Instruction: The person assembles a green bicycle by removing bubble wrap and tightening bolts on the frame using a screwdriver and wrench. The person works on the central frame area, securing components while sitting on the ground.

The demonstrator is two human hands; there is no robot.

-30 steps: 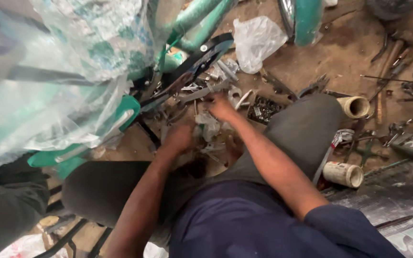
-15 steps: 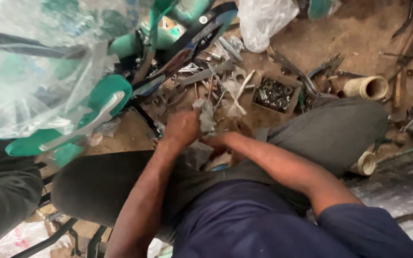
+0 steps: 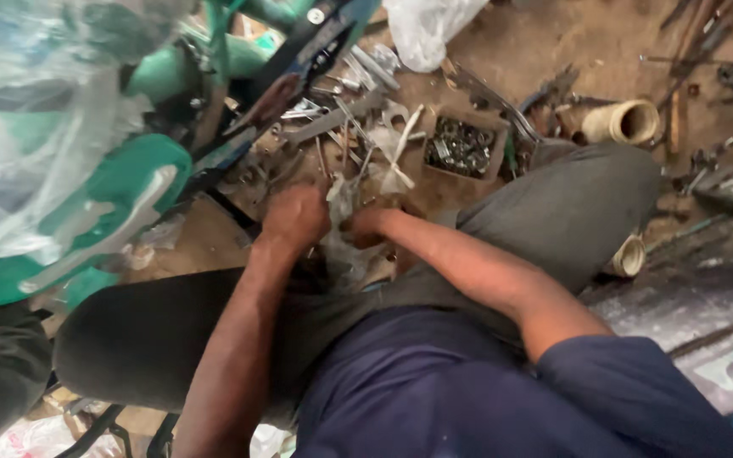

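Small crumpled clear plastic bag [image 3: 343, 222] held low between the knees, above the dirt floor [image 3: 545, 42]. Left hand [image 3: 296, 219] and right hand [image 3: 365, 227] both closed, pinching its top edge. Judged light, limp, slippery film; best gripped at the bunched neck

— What is lying around there?

— A dirt floor [image 3: 545, 42] is showing, brown and dusty. Wrenches [image 3: 332, 123] and other tools are lying scattered on it, and a small box of nuts [image 3: 460, 146] is sitting among them.

— Anything else?

— A white bag [image 3: 426, 30] is resting at the top, a cream tube [image 3: 621, 123] is lying to the right, and green frame parts [image 3: 112, 182] under clear plastic [image 3: 36, 127] are filling the left.
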